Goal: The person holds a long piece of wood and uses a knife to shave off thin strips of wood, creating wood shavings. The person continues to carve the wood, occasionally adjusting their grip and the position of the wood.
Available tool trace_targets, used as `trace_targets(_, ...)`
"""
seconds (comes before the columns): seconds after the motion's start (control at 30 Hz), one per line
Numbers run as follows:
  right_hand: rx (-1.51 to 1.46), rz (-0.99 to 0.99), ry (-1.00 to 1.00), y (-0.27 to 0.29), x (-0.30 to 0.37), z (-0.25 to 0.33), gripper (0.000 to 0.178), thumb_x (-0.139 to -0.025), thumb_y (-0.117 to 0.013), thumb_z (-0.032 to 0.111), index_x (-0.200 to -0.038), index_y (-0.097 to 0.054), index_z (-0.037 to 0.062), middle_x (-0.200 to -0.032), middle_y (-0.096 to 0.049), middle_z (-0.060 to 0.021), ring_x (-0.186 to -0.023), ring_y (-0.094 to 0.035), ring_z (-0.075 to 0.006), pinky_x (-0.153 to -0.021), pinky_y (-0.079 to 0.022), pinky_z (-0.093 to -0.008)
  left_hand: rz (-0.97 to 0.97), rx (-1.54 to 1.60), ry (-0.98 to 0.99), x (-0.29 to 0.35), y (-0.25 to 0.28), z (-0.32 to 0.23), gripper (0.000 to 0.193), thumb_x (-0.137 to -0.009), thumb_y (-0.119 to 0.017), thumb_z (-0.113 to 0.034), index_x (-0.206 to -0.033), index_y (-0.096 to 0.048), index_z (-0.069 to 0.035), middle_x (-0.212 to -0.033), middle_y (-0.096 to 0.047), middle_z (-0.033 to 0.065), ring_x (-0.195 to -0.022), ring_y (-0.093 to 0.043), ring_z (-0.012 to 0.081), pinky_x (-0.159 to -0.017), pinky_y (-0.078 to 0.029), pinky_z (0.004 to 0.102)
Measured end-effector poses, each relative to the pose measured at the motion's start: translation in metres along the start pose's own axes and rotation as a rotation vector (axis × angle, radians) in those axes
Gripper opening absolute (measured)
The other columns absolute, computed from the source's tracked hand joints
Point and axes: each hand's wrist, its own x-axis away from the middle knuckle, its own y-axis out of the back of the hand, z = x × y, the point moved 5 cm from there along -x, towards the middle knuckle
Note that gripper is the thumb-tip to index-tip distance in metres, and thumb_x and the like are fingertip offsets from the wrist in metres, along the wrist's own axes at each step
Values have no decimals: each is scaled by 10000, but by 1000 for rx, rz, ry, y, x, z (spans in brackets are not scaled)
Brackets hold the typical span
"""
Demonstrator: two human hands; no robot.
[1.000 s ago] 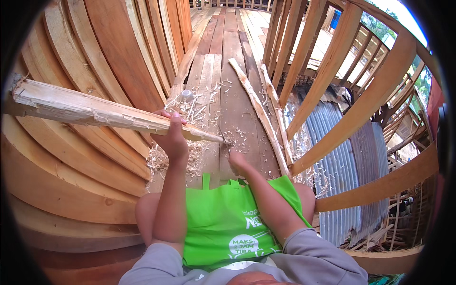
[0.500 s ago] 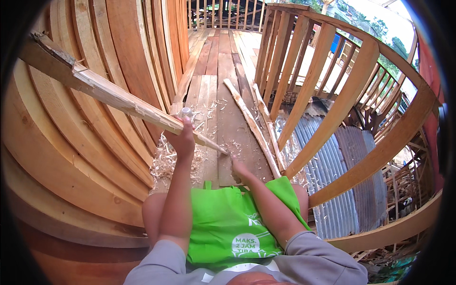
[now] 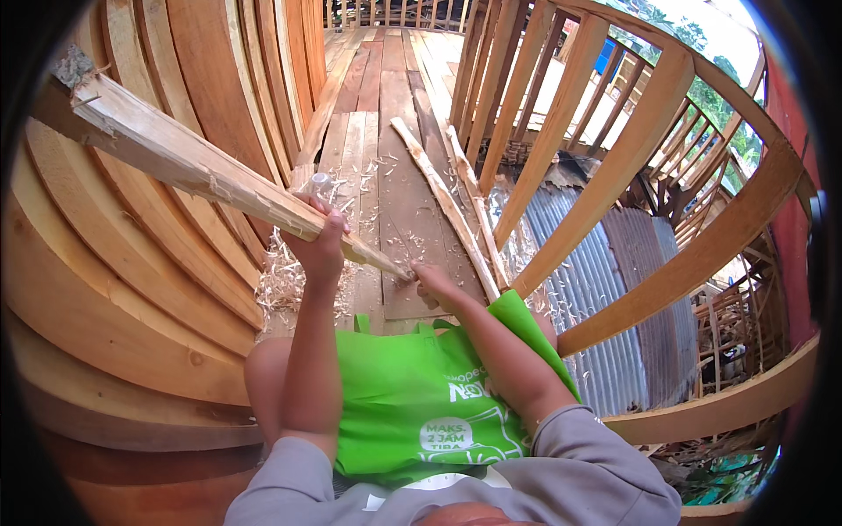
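A long pale wooden pole, rough and part-barked at its far upper-left end, slants down toward the middle and tapers to a narrow tip. My left hand is wrapped round it from below, near its lower third. By the tip, my right hand is closed on what looks like a knife; its thin blade shows nearly edge-on and its handle is hidden in the fist. Across my lap lies a green cloth bag. Curled wood shavings are heaped on the planks below the pole.
Two pale peeled sticks lie lengthwise on the plank floor. Curved upright boards wall the left. A slatted wooden railing bounds the right, with corrugated metal sheets beyond. A clear bottle-like object stands behind my left hand.
The view has shifted, so the surroundings sit higher and farther left. My right hand stays near the pole's tip, and the thin blade now shows above the fist. Both grips hold.
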Motion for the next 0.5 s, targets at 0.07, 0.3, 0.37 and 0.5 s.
trace_targets(0.07,-31,34,18,-4,-3,-2,408,-1001,-463,504,-966,-453,98,-572,-324,33,-424,-243,-80,-388,-173,-283,45,41,47,1,6,4,275,-794,-597,63,-955,-409,-57,-784,-488,46,-616,-540,131,-570,-500,282)
trace_targets(0.3,-96,-32,-36,-9,-40,-7,345,-1028,-451,407,-1036,-480,62,-653,-419,-15,-461,-350,-105,-403,-280,-292,131,79,38,-7,5,6,219,-808,-524,38,-938,-384,-72,-718,-474,54,-614,-493,134,-628,-467,312)
trace_targets(0.37,38,-30,-20,-9,-51,-12,374,-1021,-454,369,-1003,-537,5,-685,-517,-64,-507,-483,-167,-460,-410,-361,131,27,72,-8,4,11,189,-795,-510,-31,-932,-398,-98,-701,-436,45,-616,-451,149,-641,-420,324)
trace_targets(0.5,230,-109,113,-18,-54,-1,439,-996,-491,345,-1142,-543,-66,-892,-661,-197,-755,-672,-315,-661,-536,-431,86,-30,94,-11,6,-3,189,-794,-516,-76,-935,-392,-99,-691,-435,48,-614,-444,155,-662,-412,328)
